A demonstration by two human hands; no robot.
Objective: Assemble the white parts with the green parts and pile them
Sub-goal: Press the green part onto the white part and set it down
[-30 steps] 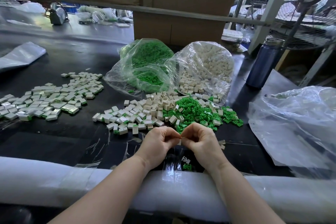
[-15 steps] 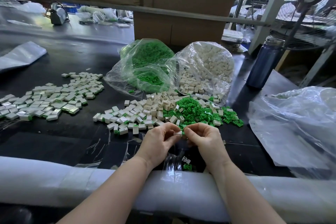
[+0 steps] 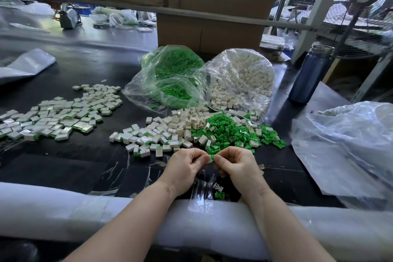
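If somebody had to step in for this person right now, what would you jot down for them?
Left hand and right hand: both pinch one small green-and-white piece between their fingertips, just above the black table; whether it is fully joined cannot be told.
Loose white parts and loose green parts lie mixed in front of the hands. More stock sits behind in the green bag and the white bag.
Done: a spread of assembled pieces at far left.
Left: finish this piece, add it to the pile, then work through the loose parts and bags.
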